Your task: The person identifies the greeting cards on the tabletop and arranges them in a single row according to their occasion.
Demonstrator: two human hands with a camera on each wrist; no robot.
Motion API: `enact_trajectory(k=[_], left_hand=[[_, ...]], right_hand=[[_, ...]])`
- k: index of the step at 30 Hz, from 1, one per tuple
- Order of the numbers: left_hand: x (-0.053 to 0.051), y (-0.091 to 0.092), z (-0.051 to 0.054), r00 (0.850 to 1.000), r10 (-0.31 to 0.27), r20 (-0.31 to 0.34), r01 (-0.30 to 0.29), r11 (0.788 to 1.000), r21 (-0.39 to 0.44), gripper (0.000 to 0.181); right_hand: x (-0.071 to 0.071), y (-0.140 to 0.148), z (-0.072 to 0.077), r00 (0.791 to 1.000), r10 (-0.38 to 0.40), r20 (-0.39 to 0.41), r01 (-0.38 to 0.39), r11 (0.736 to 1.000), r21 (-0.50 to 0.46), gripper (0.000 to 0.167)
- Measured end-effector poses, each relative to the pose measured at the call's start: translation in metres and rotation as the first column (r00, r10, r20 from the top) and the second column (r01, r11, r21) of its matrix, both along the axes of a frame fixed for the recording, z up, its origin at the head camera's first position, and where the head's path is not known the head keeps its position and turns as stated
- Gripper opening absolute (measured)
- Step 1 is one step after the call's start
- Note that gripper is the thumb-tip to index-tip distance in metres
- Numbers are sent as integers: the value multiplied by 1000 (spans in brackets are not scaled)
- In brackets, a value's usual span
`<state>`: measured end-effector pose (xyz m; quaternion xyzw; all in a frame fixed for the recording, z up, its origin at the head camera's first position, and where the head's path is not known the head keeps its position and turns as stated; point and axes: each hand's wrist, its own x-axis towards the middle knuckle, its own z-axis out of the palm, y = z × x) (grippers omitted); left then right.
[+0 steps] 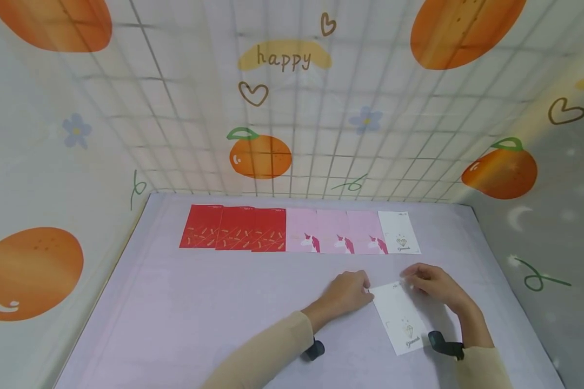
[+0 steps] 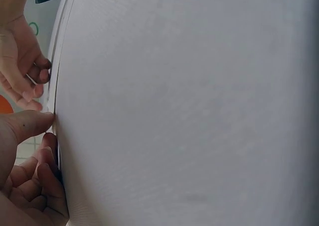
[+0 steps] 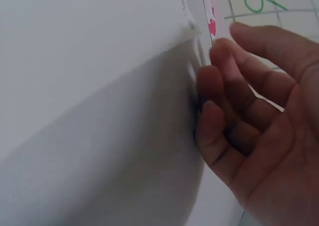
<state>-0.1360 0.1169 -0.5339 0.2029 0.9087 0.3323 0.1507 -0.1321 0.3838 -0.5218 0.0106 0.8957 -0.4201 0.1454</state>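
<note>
A white card [image 1: 400, 319] with a small gold diamond drawing and lettering lies slanted in front of the person. My left hand [image 1: 346, 293] pinches its left edge near the upper corner, thumb and fingertips close together. Around the upper right corner hovers my right hand [image 1: 435, 283], its fingers loosely bent. In the right wrist view, the right thumb and fingers [image 3: 212, 119] stand apart beside the card's corner, with no card visible between them. A shadow falls along the card's edge there. The left wrist view shows the left thumb [image 2: 35, 124] against a thin edge.
At the back of the table [image 1: 199, 324] runs a row: red cards [image 1: 201, 227], pink unicorn cards [image 1: 302, 229], then another white diamond card [image 1: 398, 232]. Neighbouring cards touch or overlap. Behind hangs a curtain with oranges [image 1: 260, 156] over a wire grid [image 1: 316, 129].
</note>
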Motion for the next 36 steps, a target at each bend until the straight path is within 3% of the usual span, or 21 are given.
enact_trajectory(k=[5,23,36], left_hand=[[-1,0,-1,1000,-1,-19,1,1000,-9,20],[-1,0,3,1000,-14,-14,13,1000,-19,20],[2,-1,-1,1000,-3,-3,3,1000,-5,20]], right_hand=[[2,-6,1,999,48,17,-49,999,17,25],[-1,-12,-3,999,37,19,-38,996,78,19],[1,-15,-3,1000,19,22,-21,996,84,21]])
